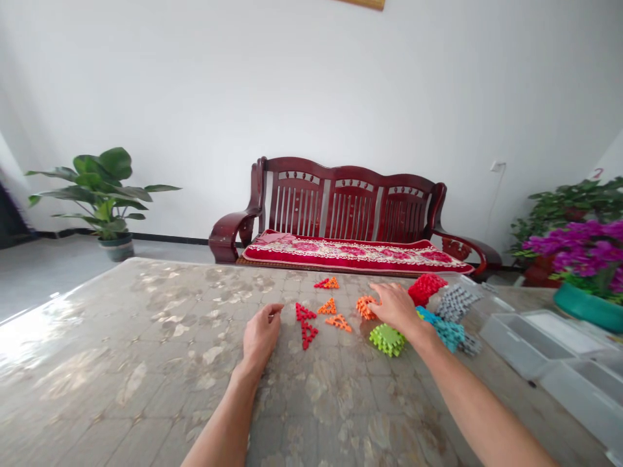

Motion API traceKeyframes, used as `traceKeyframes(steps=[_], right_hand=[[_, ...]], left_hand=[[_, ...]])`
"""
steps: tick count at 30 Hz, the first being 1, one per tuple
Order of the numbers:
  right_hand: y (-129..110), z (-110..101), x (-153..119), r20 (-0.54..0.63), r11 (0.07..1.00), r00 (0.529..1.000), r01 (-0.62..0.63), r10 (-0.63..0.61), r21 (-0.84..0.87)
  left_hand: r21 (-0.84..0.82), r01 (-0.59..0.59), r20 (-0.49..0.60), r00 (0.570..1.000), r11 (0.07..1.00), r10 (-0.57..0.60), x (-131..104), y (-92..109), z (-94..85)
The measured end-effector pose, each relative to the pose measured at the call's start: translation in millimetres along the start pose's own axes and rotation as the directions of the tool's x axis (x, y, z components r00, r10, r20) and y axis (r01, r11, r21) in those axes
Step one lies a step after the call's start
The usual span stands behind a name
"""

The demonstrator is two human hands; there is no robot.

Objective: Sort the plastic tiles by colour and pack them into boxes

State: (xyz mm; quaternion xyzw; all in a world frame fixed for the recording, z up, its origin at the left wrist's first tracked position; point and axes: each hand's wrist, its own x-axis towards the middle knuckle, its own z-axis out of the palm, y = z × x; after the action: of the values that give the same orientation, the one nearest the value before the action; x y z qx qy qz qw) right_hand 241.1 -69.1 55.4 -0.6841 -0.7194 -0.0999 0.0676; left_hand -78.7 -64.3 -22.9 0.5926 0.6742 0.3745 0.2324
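Clear plastic boxes (506,344): rectangular, see-through, well right of the right fingers; contents too indistinct to tell.
Teal pot (584,308): farther right of those fingers, filled with purple flowers (579,246).
Right hand (396,305): fingers extended at the knobbly orange pile (364,307); cannot tell whether they grip it.
Left hand (261,334): fingers curled, thumb near index; cannot tell whether they pinch anything.
Red triangles (305,312): openwork, bumpy-edged, just right of the left fingers.
Orange triangles (337,322): between both hands' fingers.
Green stack (387,340): toothed, nearer the wearer than the right fingertips.
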Motion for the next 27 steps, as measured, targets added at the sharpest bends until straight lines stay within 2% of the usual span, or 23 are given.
traceKeyframes(steps=[2, 5, 9, 12, 22, 27], right_hand=[[6, -6, 6, 0.052, 0.99, 0.989, 0.139, -0.139, 0.011], [9, -10, 16, 0.172, 0.951, 0.936, 0.308, -0.307, 0.019], [6, -4, 26, 0.325, 0.9, 0.853, 0.435, -0.408, -0.012], [6, 4, 32, 0.376, 0.863, 0.807, 0.504, -0.456, -0.033], [15, 18, 39, 0.361, 0.855, 0.807, 0.517, -0.467, -0.048], [16, 17, 38, 0.359, 0.862, 0.813, 0.506, -0.459, -0.043]], left_hand=[[0.01, -0.008, 0.001, 1.0, 1.0, 0.008, 0, 0, 0.1], [0.026, -0.014, -0.003, 1.0, 1.0, 0.014, 0, 1, -0.4], [0.026, -0.024, -0.002, 1.0, 0.999, 0.024, -1, 3, -1.5], [0.022, -0.023, -0.001, 1.0, 1.0, 0.023, -1, 3, -1.7], [0.027, -0.031, -0.006, 1.0, 0.999, 0.031, 0, 1, 0.0], [0.029, -0.028, -0.004, 1.0, 0.999, 0.028, -1, 2, -1.1]])
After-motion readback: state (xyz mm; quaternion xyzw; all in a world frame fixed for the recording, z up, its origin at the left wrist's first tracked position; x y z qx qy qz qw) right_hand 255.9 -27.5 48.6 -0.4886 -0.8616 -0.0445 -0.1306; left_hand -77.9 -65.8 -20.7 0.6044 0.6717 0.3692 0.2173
